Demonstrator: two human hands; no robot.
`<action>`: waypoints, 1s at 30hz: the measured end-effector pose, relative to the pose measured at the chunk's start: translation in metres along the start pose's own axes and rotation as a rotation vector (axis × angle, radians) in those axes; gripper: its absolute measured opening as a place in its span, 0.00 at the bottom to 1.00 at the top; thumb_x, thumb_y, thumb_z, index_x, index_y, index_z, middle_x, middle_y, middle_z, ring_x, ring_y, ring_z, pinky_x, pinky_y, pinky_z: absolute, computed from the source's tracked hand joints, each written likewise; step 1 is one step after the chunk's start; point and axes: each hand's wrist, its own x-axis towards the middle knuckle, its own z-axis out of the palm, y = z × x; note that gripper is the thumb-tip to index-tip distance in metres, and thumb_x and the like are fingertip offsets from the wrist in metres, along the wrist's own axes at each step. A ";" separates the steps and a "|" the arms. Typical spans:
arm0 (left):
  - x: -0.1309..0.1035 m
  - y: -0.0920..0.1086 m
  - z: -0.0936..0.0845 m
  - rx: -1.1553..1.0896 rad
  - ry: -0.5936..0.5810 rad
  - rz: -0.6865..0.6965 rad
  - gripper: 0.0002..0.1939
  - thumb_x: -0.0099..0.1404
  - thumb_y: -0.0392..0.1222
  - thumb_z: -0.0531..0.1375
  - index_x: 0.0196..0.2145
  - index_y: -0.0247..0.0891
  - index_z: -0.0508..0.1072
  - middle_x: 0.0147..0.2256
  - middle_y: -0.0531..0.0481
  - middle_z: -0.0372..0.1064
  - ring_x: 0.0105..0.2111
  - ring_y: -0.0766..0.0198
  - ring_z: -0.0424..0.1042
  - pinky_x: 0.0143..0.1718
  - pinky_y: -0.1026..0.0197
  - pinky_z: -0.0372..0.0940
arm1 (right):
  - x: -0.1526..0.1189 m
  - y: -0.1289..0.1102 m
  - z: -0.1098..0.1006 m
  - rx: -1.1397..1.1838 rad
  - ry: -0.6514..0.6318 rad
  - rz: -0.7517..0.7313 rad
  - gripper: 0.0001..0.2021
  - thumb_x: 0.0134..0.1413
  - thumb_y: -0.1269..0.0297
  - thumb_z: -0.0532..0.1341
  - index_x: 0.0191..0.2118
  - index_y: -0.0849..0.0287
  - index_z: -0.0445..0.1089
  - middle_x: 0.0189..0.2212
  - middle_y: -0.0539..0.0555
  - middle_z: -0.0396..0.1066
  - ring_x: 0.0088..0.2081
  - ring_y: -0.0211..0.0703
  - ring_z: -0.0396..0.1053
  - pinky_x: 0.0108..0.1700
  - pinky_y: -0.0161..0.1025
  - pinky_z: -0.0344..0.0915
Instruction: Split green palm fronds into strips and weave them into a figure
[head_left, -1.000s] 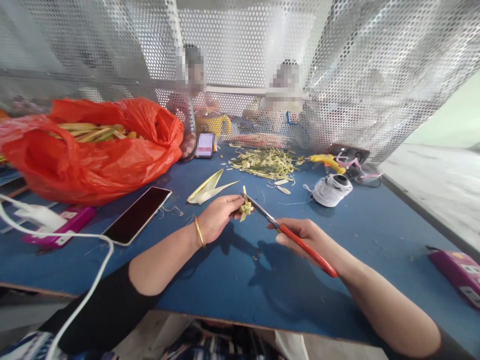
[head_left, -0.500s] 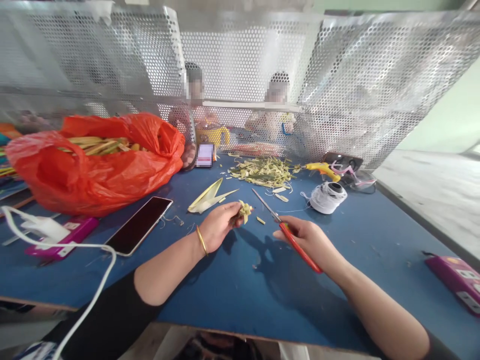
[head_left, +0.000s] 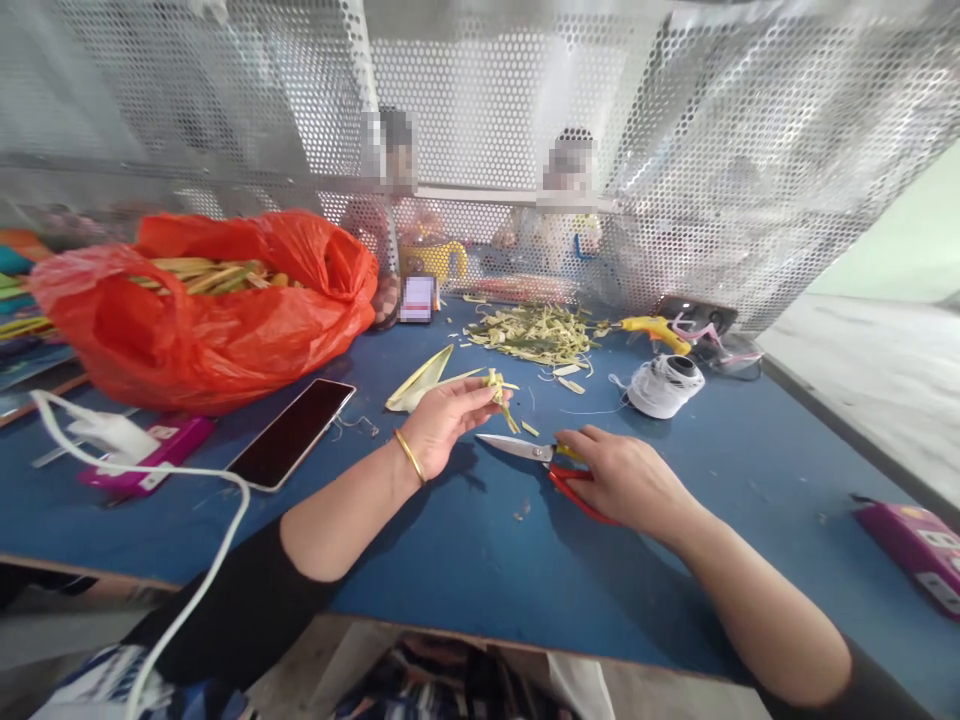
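Note:
Pinched in the fingers of my left hand (head_left: 448, 420) is a small bundle of pale yellow-green husk strips (head_left: 498, 388), some ends sticking out past the fingertips. My right hand (head_left: 622, 475) grips scissors (head_left: 525, 449) with red handles; the blades look closed and point left, just below the bundle and apart from it. A short cut piece (head_left: 529, 428) lies on the blue table between the hands. Behind my left hand rests a larger pale husk leaf (head_left: 421, 380). A spool of white thread (head_left: 664, 386) stands beyond my right hand, a loose strand trailing left.
A red plastic bag (head_left: 217, 340) of husk strips fills the left side, near a dark phone (head_left: 294, 432) and a purple power strip (head_left: 161, 462). Trimmings (head_left: 536, 332) are heaped at the back beside a yellow glue gun (head_left: 654, 332). Two people sit behind a perforated screen (head_left: 495, 110).
The scissors have turned from pointing up and away to lying nearly level, pointing left. My left hand has rotated the bundle, so its strips now hang out to the right and down.

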 end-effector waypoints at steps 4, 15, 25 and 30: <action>-0.002 0.011 0.006 -0.035 0.073 0.010 0.10 0.47 0.38 0.71 0.30 0.37 0.78 0.31 0.49 0.76 0.33 0.65 0.72 0.39 0.62 0.61 | -0.001 0.000 -0.006 0.247 0.105 -0.033 0.12 0.58 0.63 0.57 0.45 0.56 0.74 0.42 0.58 0.74 0.38 0.46 0.73 0.38 0.39 0.66; 0.003 0.028 0.029 0.055 0.007 0.043 0.08 0.47 0.39 0.70 0.25 0.36 0.76 0.26 0.52 0.72 0.28 0.68 0.68 0.35 0.63 0.60 | 0.053 -0.049 -0.024 1.018 0.377 0.096 0.17 0.56 0.58 0.54 0.20 0.59 0.64 0.17 0.49 0.67 0.22 0.35 0.60 0.28 0.34 0.56; 0.008 0.000 0.028 0.224 0.087 0.211 0.04 0.45 0.38 0.69 0.22 0.37 0.79 0.26 0.51 0.75 0.30 0.63 0.70 0.36 0.61 0.64 | 0.042 -0.052 -0.005 0.876 0.309 0.165 0.17 0.57 0.60 0.53 0.18 0.58 0.61 0.17 0.48 0.66 0.23 0.36 0.60 0.29 0.33 0.53; 0.011 -0.004 0.022 0.096 0.122 0.054 0.14 0.37 0.44 0.73 0.23 0.36 0.79 0.25 0.51 0.74 0.28 0.66 0.68 0.34 0.63 0.63 | 0.044 -0.052 -0.002 0.852 0.345 0.173 0.16 0.55 0.61 0.54 0.18 0.58 0.61 0.16 0.48 0.63 0.22 0.36 0.60 0.28 0.33 0.53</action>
